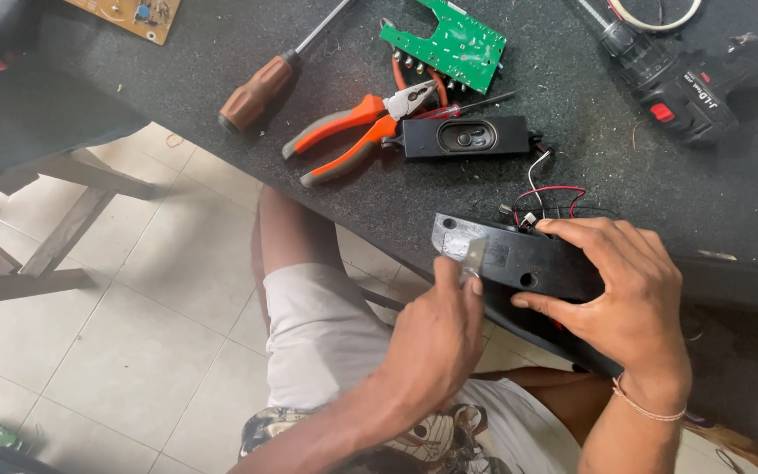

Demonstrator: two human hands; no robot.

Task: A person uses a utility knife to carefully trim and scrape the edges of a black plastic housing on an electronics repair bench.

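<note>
My right hand (629, 298) grips a long black speaker box (519, 256) at the table's near edge, thumb under it and fingers on top. My left hand (439, 329) pinches a strip of clear tape (474, 253) stuck on the box's left part. Red, black and white wires (544, 189) run from the box's far side toward a second black speaker box (465, 137) lying flat on the table.
On the dark table (221, 53) lie orange-handled pliers (348, 132), a brown-handled screwdriver (261, 88), a green circuit board (445, 42), a tan circuit board (129, 13) and a black cordless drill (686, 83). Tiled floor (133, 325) and a wooden frame lie at left.
</note>
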